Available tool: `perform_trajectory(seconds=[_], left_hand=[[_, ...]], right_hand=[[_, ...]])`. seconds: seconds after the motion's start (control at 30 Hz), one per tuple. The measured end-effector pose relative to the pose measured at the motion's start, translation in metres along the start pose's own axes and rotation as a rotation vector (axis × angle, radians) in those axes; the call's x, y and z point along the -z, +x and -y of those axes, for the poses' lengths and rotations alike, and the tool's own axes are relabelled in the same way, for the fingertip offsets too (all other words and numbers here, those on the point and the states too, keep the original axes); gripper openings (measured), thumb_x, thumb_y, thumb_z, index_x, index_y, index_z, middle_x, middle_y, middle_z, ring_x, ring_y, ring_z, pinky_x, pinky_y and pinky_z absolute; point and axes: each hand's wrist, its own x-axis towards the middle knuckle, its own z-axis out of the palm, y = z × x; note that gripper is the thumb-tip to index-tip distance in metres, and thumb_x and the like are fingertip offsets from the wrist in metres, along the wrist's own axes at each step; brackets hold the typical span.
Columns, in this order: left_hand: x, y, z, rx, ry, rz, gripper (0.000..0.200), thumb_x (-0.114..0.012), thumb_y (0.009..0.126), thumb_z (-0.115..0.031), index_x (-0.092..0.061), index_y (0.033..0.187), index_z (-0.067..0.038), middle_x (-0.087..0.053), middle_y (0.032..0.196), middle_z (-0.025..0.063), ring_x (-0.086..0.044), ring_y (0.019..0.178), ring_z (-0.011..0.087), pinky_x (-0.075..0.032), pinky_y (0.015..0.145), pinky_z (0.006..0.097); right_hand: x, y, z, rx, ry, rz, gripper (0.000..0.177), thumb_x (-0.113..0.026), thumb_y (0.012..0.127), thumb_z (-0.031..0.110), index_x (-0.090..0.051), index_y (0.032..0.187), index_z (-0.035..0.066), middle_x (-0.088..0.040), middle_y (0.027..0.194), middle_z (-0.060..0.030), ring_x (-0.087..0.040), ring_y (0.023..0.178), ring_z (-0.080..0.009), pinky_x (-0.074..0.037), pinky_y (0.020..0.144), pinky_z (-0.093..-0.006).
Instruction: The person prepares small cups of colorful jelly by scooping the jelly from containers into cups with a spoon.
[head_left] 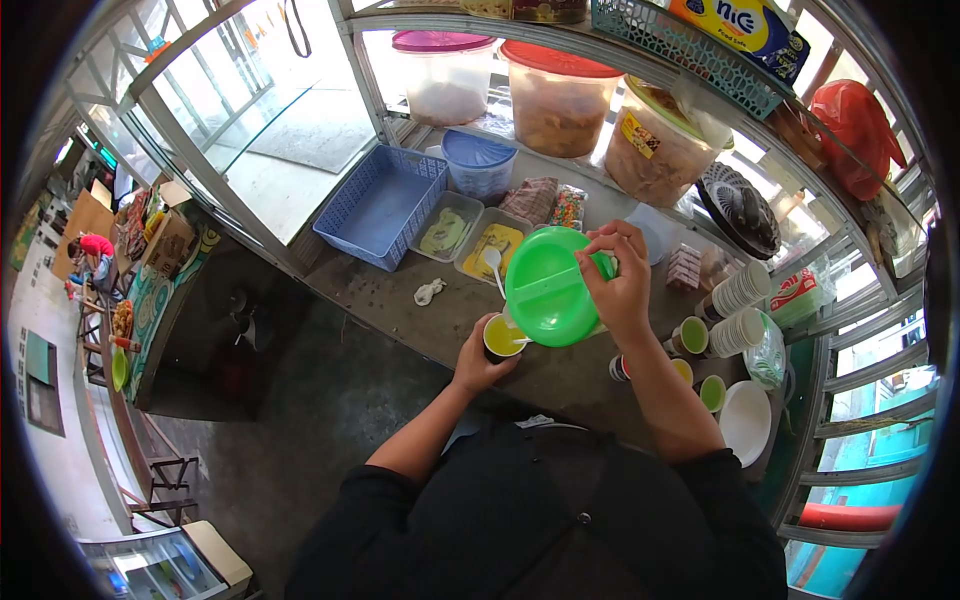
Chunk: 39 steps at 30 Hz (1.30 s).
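My left hand (477, 364) is wrapped round a small paper cup (503, 337) whose inside looks yellow-green. In my right hand (622, 283) is a pitcher with a bright green lid (550, 290), tilted toward the cup. Something white shows between the pitcher and the cup's mouth, perhaps liquid; the pitcher's body is mostly hidden under its lid. Just behind the pitcher, a white spoon (493, 260) rests in a tub of yellow food (503, 237). Beside that tub stands another with pale green food (446, 232).
Stacked paper cups (737, 333) and several single cups, one a green-lined cup (712, 393), stand at right by a white plate (745, 425). Behind are a blue basket (375, 258), a blue-lidded tub (480, 165) and large lidded containers (562, 100). A crumpled tissue (429, 291) lies on the counter.
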Motion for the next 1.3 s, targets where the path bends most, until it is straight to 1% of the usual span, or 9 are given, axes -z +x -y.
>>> perform_trajectory(seconds=[0.1,0.2,0.27,0.4,0.47,0.6,0.8,0.9,1.3], left_hand=[[0.001,0.006,-0.008,0.058,-0.073,0.018,0.076,-0.089,0.072,-0.028,-0.051,0.134,-0.005,-0.067,0.119,0.0155,-0.067,0.113,0.0294,-0.051,0.096,0.0394],[0.002,0.008,-0.009,0.082,-0.003,0.009,0.081,-0.091,0.07,-0.031,-0.049,0.134,-0.003,-0.067,0.117,0.0154,-0.067,0.111,0.0262,-0.051,0.096,0.0378],[0.006,0.009,-0.009,0.08,-0.016,-0.002,0.079,-0.09,0.07,-0.029,-0.05,0.133,-0.003,-0.067,0.118,0.0152,-0.067,0.111,0.0263,-0.051,0.097,0.0376],[0.019,0.013,0.002,0.011,0.011,-0.045,0.076,-0.09,0.069,-0.026,-0.052,0.132,-0.006,-0.068,0.118,0.0145,-0.067,0.111,0.0271,-0.052,0.096,0.0377],[0.026,0.017,0.009,0.024,-0.023,-0.047,0.077,-0.09,0.068,-0.024,-0.051,0.132,-0.006,-0.068,0.119,0.0142,-0.067,0.112,0.0264,-0.051,0.097,0.0374],[0.036,0.018,0.013,0.072,-0.083,0.009,0.08,-0.09,0.067,-0.023,-0.05,0.134,-0.006,-0.067,0.121,0.0131,-0.066,0.114,0.0248,-0.051,0.098,0.0371],[0.033,0.019,0.021,0.102,-0.147,0.056,0.078,-0.088,0.072,-0.021,-0.049,0.137,-0.006,-0.066,0.123,0.0113,-0.065,0.116,0.0237,-0.05,0.1,0.0365],[0.033,0.018,0.023,0.084,-0.092,0.099,0.076,-0.088,0.074,-0.019,-0.05,0.138,-0.006,-0.065,0.126,0.0105,-0.064,0.118,0.0233,-0.048,0.102,0.0367],[0.033,0.017,0.026,0.095,-0.099,0.102,0.076,-0.089,0.072,-0.017,-0.052,0.138,-0.006,-0.064,0.129,0.0101,-0.062,0.121,0.0239,-0.047,0.103,0.0365]], right_hand=[[-0.003,-0.002,0.008,0.013,-0.065,-0.023,0.016,-0.078,0.079,0.001,-0.066,0.089,0.004,-0.06,0.111,-0.011,-0.067,0.102,-0.025,-0.051,0.09,-0.0373],[-0.005,-0.004,0.014,0.009,-0.081,-0.008,0.015,-0.078,0.08,0.003,-0.067,0.089,0.005,-0.06,0.11,-0.011,-0.065,0.103,-0.0264,-0.051,0.09,-0.0385],[-0.007,-0.004,0.013,0.03,-0.055,0.011,0.014,-0.077,0.081,0.003,-0.067,0.09,0.005,-0.058,0.111,-0.0108,-0.062,0.104,-0.0276,-0.049,0.09,-0.0395],[-0.017,-0.005,0.014,0.033,-0.04,0.016,0.014,-0.077,0.08,0.002,-0.066,0.089,0.005,-0.058,0.111,-0.0109,-0.063,0.103,-0.0278,-0.05,0.09,-0.0392],[-0.025,-0.008,0.016,-0.002,0.001,0.01,0.015,-0.078,0.079,0.002,-0.066,0.088,0.006,-0.06,0.11,-0.011,-0.064,0.103,-0.0274,-0.049,0.091,-0.0382],[-0.033,-0.009,0.018,0.04,-0.038,0.026,0.016,-0.077,0.079,0.0,-0.065,0.089,0.004,-0.057,0.112,-0.0118,-0.063,0.103,-0.0298,-0.052,0.089,-0.041],[-0.035,-0.007,0.014,0.037,-0.043,0.02,0.016,-0.077,0.079,-0.001,-0.066,0.09,0.005,-0.058,0.111,-0.0118,-0.063,0.104,-0.0299,-0.052,0.089,-0.0411],[-0.037,-0.007,0.014,0.021,-0.033,0.024,0.016,-0.077,0.079,-0.001,-0.066,0.09,0.005,-0.058,0.111,-0.0117,-0.063,0.104,-0.0298,-0.052,0.089,-0.041],[-0.032,-0.001,0.013,-0.003,-0.056,-0.004,0.015,-0.077,0.081,0.002,-0.066,0.09,0.005,-0.059,0.111,-0.0111,-0.063,0.103,-0.0271,-0.05,0.09,-0.039]])
